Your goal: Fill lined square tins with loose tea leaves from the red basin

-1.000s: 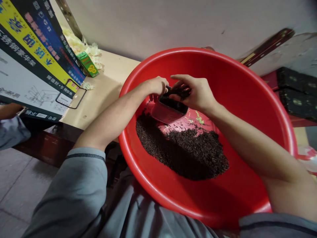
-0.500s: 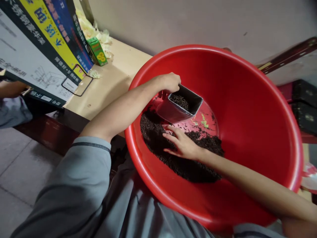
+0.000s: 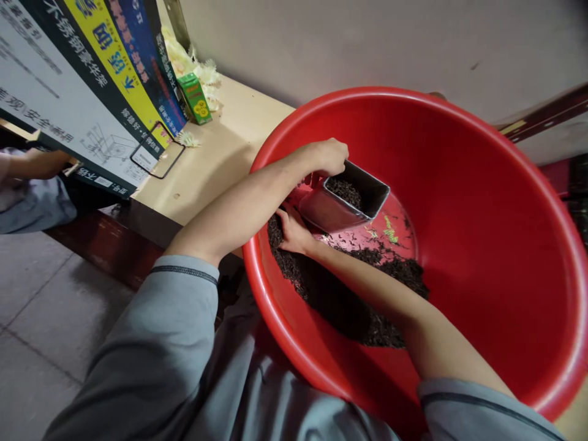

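Note:
My left hand (image 3: pixel 329 157) is closed on the back edge of a square metal scoop (image 3: pixel 331 205), which lies tilted inside a big red plastic basin (image 3: pixel 482 245). Some dark loose tea leaves (image 3: pixel 345 192) sit in the scoop. Below it, my right hand (image 3: pixel 294 231) reaches into the pile of tea leaves (image 3: pixel 399 275) along the basin's near left side. Its fingers are apart, touching the leaves by the wall, with the tips partly hidden. A yellow-green mark (image 3: pixel 390 229) shows on the basin floor.
Left of the basin is a pale wooden board (image 3: pixel 229 131) carrying a small green box (image 3: pixel 195 98). A large printed carton (image 3: pixel 105 86) with a wire loop (image 3: pixel 158 150) stands there. Another person's forearm (image 3: pixel 39 164) shows at the far left. A wall (image 3: pixel 367 43) rises behind.
My right hand has moved left and down into the leaves near the basin wall. My left hand keeps its hold on the scoop. The whole view has shifted slightly.

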The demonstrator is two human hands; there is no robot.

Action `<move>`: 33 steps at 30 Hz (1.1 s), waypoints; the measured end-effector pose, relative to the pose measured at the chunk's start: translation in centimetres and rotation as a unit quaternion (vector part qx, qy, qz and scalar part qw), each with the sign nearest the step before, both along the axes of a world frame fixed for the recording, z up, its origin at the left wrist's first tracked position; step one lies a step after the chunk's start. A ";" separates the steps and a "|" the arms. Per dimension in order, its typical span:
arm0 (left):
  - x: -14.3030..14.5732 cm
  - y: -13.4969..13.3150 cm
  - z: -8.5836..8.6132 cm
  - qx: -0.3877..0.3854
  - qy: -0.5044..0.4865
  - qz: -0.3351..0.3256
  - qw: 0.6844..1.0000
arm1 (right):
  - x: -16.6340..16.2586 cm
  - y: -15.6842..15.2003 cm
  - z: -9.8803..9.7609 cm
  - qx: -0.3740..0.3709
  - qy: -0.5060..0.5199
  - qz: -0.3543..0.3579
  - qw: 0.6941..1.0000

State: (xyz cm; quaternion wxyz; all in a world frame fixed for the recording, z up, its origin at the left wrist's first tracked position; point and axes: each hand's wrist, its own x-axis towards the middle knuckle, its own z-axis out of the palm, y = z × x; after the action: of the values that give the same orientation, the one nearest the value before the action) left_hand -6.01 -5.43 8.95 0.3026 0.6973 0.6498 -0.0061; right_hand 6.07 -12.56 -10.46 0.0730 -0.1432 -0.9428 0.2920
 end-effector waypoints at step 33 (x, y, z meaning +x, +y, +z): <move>-0.2 0.6 -0.3 -0.033 -0.014 0.002 0.999 | 7.6 6.6 16.1 -0.102 0.309 -0.176 0.929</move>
State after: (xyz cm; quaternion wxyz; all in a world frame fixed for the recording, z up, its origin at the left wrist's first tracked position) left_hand -6.23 -4.83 8.67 0.3342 0.6854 0.6467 -0.0175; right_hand 13.67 -5.97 5.68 0.3965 -0.2164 -0.7981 0.3987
